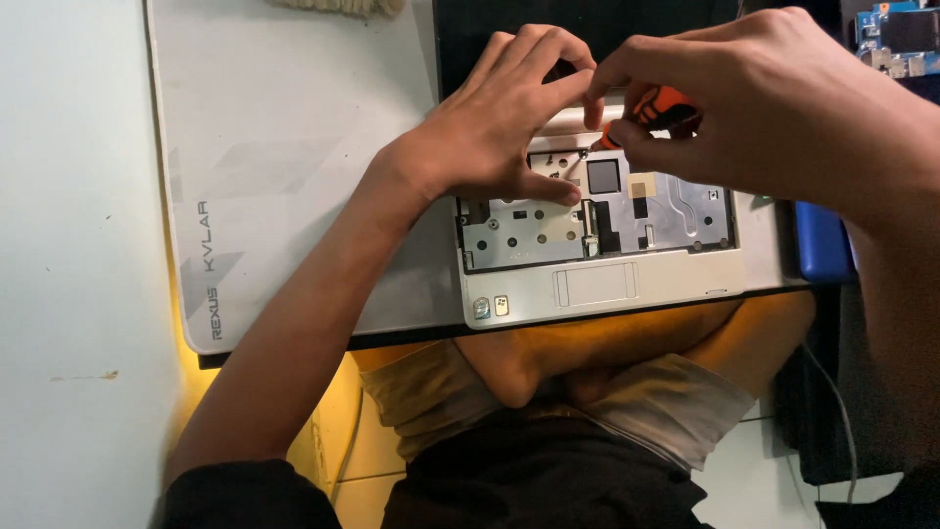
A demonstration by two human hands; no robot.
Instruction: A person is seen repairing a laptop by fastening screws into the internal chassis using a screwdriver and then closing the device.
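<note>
- Two bare hands work over one opened laptop. The right hand (774, 108) is pinched shut on one screwdriver (654, 110), thumb and fingers wrapped round its orange and black grip.
- The screwdriver's tip is small and partly hidden; it points down-left to the upper edge of the metal tray, just beside the left fingertips.
- The left hand (499, 127) has its fingers spread apart, holding nothing; thumb and fingertips press on the laptop.
- The laptop (509, 299) lies at the desk's near edge with its keyboard off: one silver plastic palm rest, smooth, with one rectangular touchpad (595, 284) and two small square stickers at the left corner.
- Inside it, one bare grey metal tray (509, 235), flat and stamped, with many small round holes and a few dark rectangular cut-outs.
- One large pale grey mat (284, 147), smooth with faint angular shapes, lies under the laptop.
- One blue box-like thing (821, 245) sits to the right, touching the laptop's edge.
- One blue circuit board (896, 34) shows at the top right corner.
</note>
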